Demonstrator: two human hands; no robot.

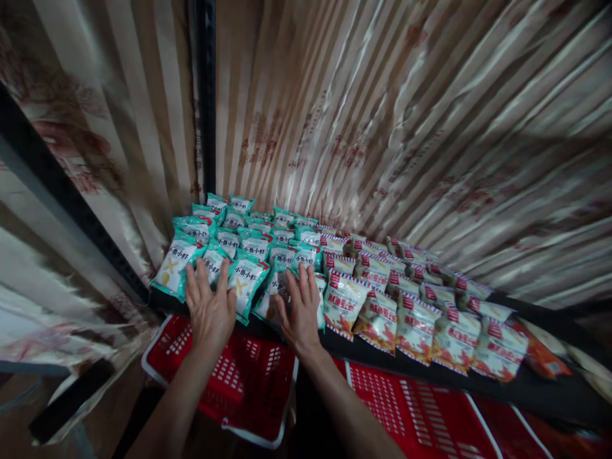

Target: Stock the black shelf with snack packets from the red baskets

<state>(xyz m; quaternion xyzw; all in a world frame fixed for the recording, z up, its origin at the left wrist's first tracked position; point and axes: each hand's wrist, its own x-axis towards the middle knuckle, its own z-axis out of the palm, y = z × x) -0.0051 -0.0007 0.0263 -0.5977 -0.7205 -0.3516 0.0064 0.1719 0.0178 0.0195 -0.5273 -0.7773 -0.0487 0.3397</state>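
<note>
Rows of teal-and-white snack bags point(248, 280) stand on the left part of a dark shelf. My left hand point(210, 310) lies with spread fingers against a front-row teal bag point(214, 260), partly hiding it. Flat against other front-row bags, my right hand point(302, 310) has its fingers extended and touches the teal bag point(272, 292) near its thumb. Neither hand is wrapped around a bag. To the right of my right hand, white-and-red snack bags point(343, 305) with striped edges stand in similar rows.
Below the shelf point(335, 344) is a red plastic basket point(248, 389) with a white rim; more red baskets point(425, 414) are at right. A striped, printed curtain point(296, 115) hangs behind. A dark metal post point(205, 95) rises at the back left corner. Orange packets point(542, 350) lie far right.
</note>
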